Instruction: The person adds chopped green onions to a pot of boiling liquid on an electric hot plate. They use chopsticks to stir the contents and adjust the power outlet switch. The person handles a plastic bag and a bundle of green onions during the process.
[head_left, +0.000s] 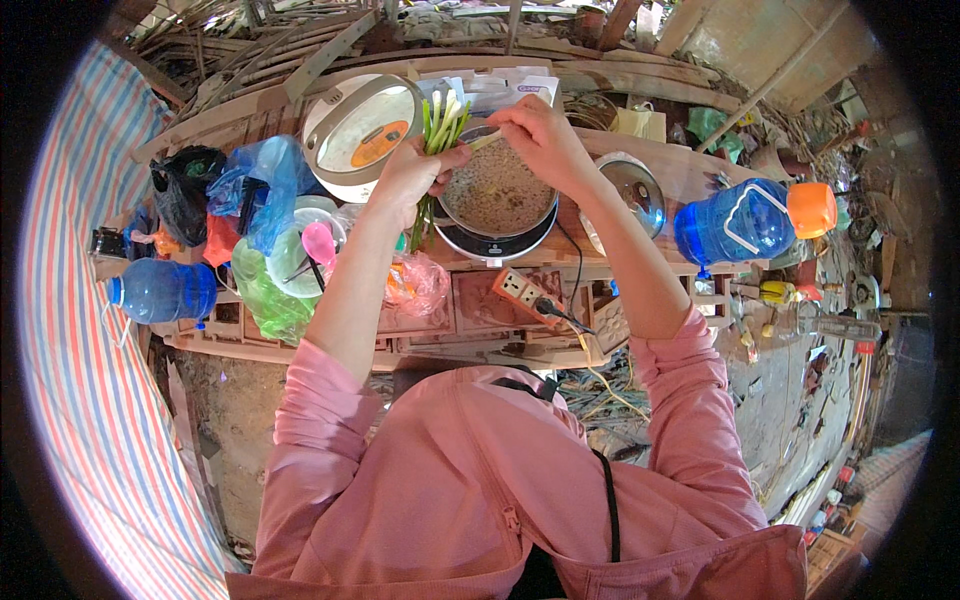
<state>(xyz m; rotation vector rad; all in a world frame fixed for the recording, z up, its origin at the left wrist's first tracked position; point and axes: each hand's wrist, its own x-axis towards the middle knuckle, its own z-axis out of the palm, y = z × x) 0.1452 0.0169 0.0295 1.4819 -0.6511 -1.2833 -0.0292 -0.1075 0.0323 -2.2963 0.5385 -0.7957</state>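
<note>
Over the left side of the pot (446,212), my left hand (412,182) is closed around a bunch of scallions (437,125), white ends up and green leaves hanging below the fist. My right hand (543,140), fingers pinched, is above the pot's far right rim. A thin pale stalk (484,141) runs between the two hands, its right end in my right fingers. Inside the pot is a brownish, grainy food (500,190) with a wet surface. The pot sits on a black-and-white electric cooker (494,246).
Left stand a white-rimmed lid (318,130), plastic bags (268,185), bowls with a pink spoon (318,242) and a blue water jug (165,291). Right are a glass lid (628,200) and another blue jug (735,222). A power strip (527,294) with cords lies in front of the cooker.
</note>
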